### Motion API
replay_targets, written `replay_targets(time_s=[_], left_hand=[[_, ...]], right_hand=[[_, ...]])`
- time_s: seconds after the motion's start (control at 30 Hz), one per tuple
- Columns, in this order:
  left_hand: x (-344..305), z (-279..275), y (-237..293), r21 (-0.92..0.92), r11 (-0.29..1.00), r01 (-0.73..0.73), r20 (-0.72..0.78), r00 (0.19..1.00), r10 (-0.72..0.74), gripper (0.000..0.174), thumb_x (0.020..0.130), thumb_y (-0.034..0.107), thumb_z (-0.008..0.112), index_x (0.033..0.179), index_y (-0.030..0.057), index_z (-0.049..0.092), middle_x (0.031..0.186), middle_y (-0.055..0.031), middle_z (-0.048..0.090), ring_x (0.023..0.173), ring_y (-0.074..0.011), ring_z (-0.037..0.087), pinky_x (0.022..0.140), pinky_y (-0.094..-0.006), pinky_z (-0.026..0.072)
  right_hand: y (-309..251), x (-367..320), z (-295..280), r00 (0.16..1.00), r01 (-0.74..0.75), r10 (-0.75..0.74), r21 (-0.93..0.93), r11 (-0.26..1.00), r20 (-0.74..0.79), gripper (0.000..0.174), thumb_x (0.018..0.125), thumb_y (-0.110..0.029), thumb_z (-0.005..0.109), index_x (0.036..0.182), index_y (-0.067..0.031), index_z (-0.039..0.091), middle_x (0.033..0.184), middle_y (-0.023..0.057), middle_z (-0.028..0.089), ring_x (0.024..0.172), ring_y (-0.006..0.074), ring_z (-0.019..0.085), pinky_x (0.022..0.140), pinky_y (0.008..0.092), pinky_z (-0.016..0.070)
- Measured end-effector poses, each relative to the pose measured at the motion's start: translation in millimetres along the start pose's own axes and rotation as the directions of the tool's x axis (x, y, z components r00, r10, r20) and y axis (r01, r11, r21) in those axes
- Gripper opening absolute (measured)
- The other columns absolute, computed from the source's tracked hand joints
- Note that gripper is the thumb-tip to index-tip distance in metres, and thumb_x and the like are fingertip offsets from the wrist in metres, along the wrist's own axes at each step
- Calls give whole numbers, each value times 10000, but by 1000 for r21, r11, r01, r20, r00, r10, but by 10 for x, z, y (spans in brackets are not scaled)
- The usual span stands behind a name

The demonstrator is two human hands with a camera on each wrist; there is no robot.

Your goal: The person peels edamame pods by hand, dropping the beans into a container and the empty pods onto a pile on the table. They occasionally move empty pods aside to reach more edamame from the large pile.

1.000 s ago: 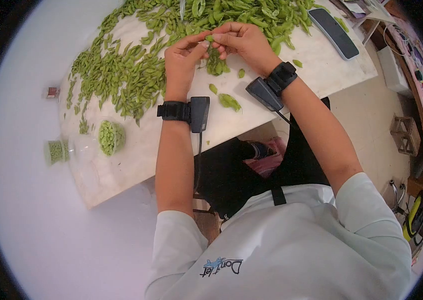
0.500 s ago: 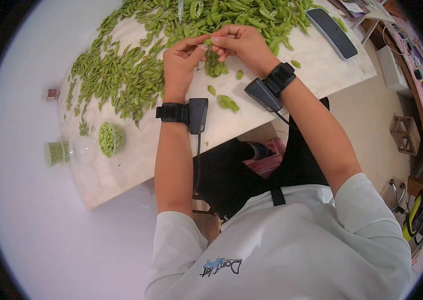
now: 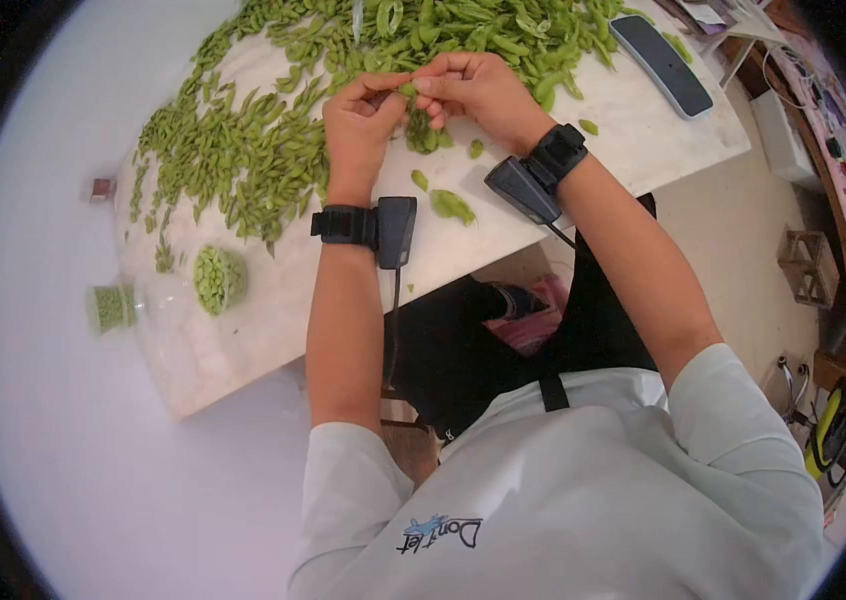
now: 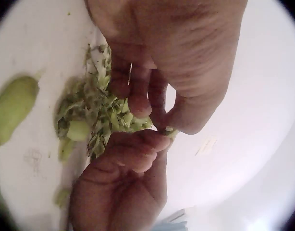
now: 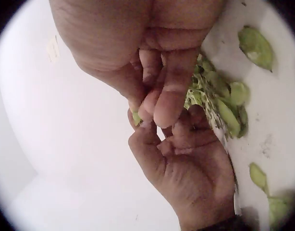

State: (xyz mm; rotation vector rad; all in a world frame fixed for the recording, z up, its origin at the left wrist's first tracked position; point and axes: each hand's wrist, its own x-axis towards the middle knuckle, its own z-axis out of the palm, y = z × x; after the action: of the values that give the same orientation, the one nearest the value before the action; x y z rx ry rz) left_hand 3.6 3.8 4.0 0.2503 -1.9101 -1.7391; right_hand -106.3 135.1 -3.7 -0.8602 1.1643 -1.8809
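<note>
White surface (image 3: 573, 195) beside a pale wall (image 3: 53, 400), strewn with green pods (image 3: 243, 150); a phone (image 3: 661, 65) lies near its right edge, a clear container (image 3: 243, 272) of green beans (image 3: 214, 281) near its left. Left hand (image 3: 358, 135) and right hand (image 3: 491, 98) meet at the fingertips, both pinching one small green pod (image 3: 407, 89). Lettering (image 3: 440, 533) on the shirt (image 3: 593, 480), inverted in the head view, reads "Don't let"
</note>
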Motion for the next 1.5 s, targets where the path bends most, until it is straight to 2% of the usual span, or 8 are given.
replay_targets(time_s=[0.17,0.37,0.47,0.77,0.87,1.17,1.37,1.5], left_hand=[[21,24,20,-12,1000,-20,11,1000,20,188,807,14,568,986,-22,614,791,-40,615,687,-98,564,635,-217,450],[28,-1,8,-20,1000,1,-2,1000,-1,193,836,64,549,998,-26,603,792,-42,613,670,-97,553,635,-214,436],[43,5,4,-123,992,16,8,1000,-15,167,808,33,589,967,-5,623,810,-40,623,646,-85,553,599,-207,468],[52,13,-16,-38,998,44,-1,999,-44,214,862,153,606,1016,4,610,774,-19,605,655,-74,532,604,-201,422],[52,-2,-16,15,998,58,-15,998,-58,203,860,127,600,1022,6,613,774,-18,606,657,-72,533,602,-204,427],[56,10,-11,-104,994,32,28,999,-29,213,819,64,611,1023,0,619,822,-36,627,656,-77,554,610,-211,462],[37,-26,-41,-96,995,38,74,997,-31,236,854,39,535,1079,-19,577,877,-60,629,753,-99,594,651,-213,460],[25,-3,-7,-132,991,24,65,998,-16,243,846,46,550,1078,-20,588,891,-65,637,758,-107,605,660,-222,473]], right_hand=[[-6,20,26,997,71,-72,-12,997,-41,219,843,-116,621,1000,30,578,786,78,638,645,112,606,593,235,524],[-11,11,48,997,66,-74,-230,971,-25,233,839,-114,629,1005,43,586,785,77,638,649,102,602,574,234,527],[-17,3,51,994,84,-96,-189,978,-54,216,840,-118,629,987,38,604,785,73,639,647,100,602,565,232,530],[-30,12,39,995,57,-78,-273,960,-68,212,858,-150,615,972,29,625,762,67,646,624,90,594,549,226,526],[-32,14,37,995,68,-84,-231,971,-60,212,859,-156,615,959,31,628,753,65,648,613,87,594,542,220,522],[-41,4,29,992,109,-119,-209,972,-37,218,855,-149,617,962,41,616,774,76,655,630,86,605,548,212,525],[-27,5,29,998,65,-68,-201,977,-10,220,837,-149,639,958,31,609,784,75,656,638,88,607,536,211,518],[-28,-4,34,996,82,-88,-183,980,-23,221,830,-153,648,957,24,611,783,75,657,641,90,609,532,213,515]])
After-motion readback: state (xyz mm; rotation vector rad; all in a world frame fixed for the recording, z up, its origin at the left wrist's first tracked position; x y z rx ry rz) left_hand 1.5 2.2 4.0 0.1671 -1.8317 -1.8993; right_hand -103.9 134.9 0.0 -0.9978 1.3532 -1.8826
